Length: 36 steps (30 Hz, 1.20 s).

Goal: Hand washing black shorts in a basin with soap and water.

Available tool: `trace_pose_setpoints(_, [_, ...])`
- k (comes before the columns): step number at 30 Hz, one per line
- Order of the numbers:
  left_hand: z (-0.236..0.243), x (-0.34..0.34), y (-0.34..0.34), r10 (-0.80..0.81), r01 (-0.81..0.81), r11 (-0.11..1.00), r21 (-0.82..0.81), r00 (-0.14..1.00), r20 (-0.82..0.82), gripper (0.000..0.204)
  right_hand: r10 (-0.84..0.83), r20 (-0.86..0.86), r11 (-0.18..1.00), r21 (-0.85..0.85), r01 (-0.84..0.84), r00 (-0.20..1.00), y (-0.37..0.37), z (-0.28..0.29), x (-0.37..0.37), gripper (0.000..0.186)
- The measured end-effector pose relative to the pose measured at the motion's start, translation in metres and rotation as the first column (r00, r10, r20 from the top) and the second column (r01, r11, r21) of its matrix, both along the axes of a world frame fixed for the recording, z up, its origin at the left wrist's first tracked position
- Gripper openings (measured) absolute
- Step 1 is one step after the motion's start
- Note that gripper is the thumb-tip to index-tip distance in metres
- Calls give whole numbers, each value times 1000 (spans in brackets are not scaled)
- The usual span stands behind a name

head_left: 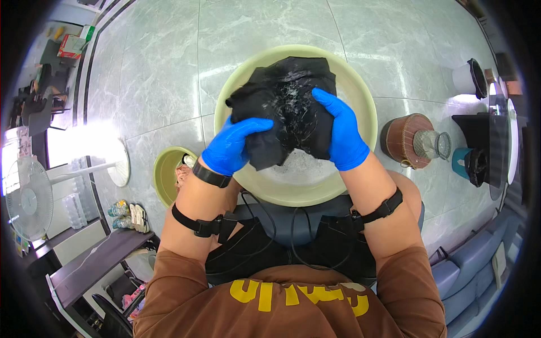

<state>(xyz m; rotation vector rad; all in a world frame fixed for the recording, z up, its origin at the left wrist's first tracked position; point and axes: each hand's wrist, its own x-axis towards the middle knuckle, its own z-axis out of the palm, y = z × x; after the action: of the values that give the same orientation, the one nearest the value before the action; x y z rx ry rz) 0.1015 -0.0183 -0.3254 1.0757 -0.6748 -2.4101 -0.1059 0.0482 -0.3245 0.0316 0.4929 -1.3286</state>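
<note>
A wet black cloth [284, 107], streaked with suds, is held up over a wide pale-green basin [363, 124] that holds foamy water [298, 172]. My left hand [228, 146], in a blue glove, grips the cloth's lower left side, its thumb lying across the front. My right hand [342, 132], also blue-gloved, is closed on the cloth's right side, thumb on top. Both hands' fingers are partly hidden behind the fabric.
A smaller olive basin [163, 169] with pinkish items sits left. A standing fan [28, 197], shoes [141, 217] and dark desk [96, 259] are farther left. Right are a brown container with glass vessel [406, 141], bins [468, 79] and a grey-blue sofa [468, 270].
</note>
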Motion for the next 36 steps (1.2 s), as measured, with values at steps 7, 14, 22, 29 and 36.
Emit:
trace_pose_setpoints(7, [-22,-17,-4,64,-62,998,16,983,-172,38,45,-512,977,-155,-144,858,22,-1,26,51])
trace_pose_setpoints(14, [-34,-29,-3,94,-88,993,-84,993,67,35,-30,-714,984,-144,-105,700,31,-6,49,52])
trace_pose_setpoints(22, [-51,-50,20,211,-226,908,-352,974,-83,54,-91,-358,992,-113,54,929,21,-12,48,52])
trace_pose_setpoints(29, [-59,-34,12,10,-25,963,-268,998,-60,72,-33,-618,986,-151,-77,785,31,-15,58,51])
trace_pose_setpoints(36, [-32,-50,9,134,-142,986,-92,987,-92,66,-40,-566,986,-158,-61,823,24,-24,58,68])
